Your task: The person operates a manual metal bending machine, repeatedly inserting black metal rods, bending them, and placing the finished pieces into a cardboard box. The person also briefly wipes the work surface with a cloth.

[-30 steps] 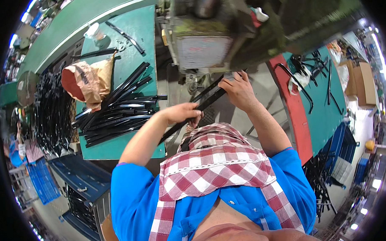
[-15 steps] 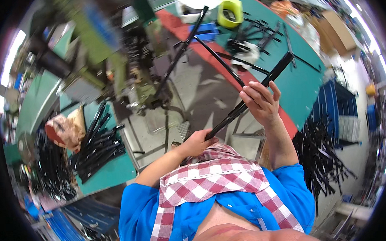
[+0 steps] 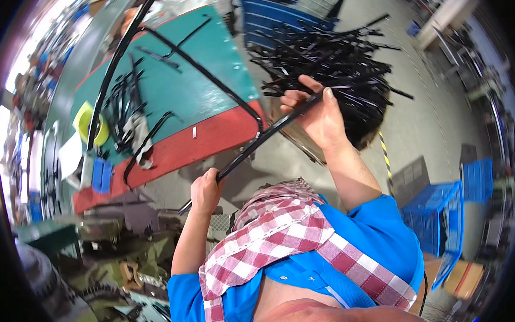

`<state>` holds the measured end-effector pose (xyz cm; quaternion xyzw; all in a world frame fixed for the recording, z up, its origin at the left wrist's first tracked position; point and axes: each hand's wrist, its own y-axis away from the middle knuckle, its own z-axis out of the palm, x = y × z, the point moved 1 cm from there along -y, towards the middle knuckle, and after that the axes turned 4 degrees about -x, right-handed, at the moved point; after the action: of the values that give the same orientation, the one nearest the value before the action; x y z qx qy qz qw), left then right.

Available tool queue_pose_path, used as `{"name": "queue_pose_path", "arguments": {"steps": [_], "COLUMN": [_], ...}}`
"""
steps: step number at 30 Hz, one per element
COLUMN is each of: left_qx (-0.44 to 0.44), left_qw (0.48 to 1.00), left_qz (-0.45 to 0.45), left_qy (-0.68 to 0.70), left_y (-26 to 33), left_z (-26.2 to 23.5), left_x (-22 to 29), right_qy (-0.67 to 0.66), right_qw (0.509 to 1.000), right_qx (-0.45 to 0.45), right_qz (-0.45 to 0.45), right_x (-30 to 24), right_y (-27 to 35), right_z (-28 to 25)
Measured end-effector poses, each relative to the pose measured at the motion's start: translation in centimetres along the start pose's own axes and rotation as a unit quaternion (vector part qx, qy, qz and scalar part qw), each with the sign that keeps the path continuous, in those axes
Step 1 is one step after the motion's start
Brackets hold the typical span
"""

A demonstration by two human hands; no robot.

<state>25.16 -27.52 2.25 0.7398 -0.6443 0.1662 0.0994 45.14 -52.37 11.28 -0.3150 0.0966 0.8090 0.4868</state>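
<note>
Both bare forearms are rising from blue short sleeves. The left hand (image 3: 204, 191) is closing in a fist, knuckles facing outward, elbow bending sharply below it. The right hand (image 3: 318, 116) is reaching higher and further out, fingers curling in a grip, thumb lying along the top, wrist angling slightly.

A long, thin black strip (image 3: 257, 145) runs straight and slantwise between the two grips, its lower end sticking out just below the left hand (image 3: 204, 191) and its upper end passing through the right hand (image 3: 315, 116). It looks flat and narrow, dull black, rigid rather than sagging. It hangs in the air, clear of the surface, with the right grip higher and farther out than the left.
</note>
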Motion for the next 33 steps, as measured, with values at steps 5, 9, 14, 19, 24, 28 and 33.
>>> {"name": "queue_pose_path", "arguments": {"steps": [5,9,14,19,24,28,33], "left_qx": [-0.007,0.036,0.077,0.018,0.01,0.016,-0.008], "left_qw": [0.979,0.942,0.922,0.949,0.973,0.987,0.992], "left_qz": [0.204,0.333,0.375,0.311,0.225,0.16,0.126], "left_qy": [0.016,0.027,0.063,0.052,0.042,0.017,0.026], "left_y": [-6.5,-11.0,-14.0,-17.7,-21.5,-23.1,-21.5], "left_z": [2.9,3.3,5.9,8.7,9.1,10.7,10.9], "left_x": [5.3,11.7,14.4,16.4,19.0,20.0,18.8], "right_qy": [0.028,0.133,0.249,0.319,0.357,0.446,0.543], "right_qw": [0.995,0.946,0.856,0.804,0.798,0.754,0.76], "right_qx": [-0.015,0.097,0.211,0.189,0.197,0.278,0.263], "right_qz": [-0.099,-0.278,-0.402,-0.465,-0.443,-0.394,-0.242], "right_x": [-9.1,-15.2,-21.4,-24.7,-24.8,-23.7,-21.8], "right_y": [5.7,9.3,8.1,0.7,-9.3,-13.7,-12.2], "right_z": [-2.7,-0.3,-1.9,-7.9,-16.0,-26.6,-25.6]}}
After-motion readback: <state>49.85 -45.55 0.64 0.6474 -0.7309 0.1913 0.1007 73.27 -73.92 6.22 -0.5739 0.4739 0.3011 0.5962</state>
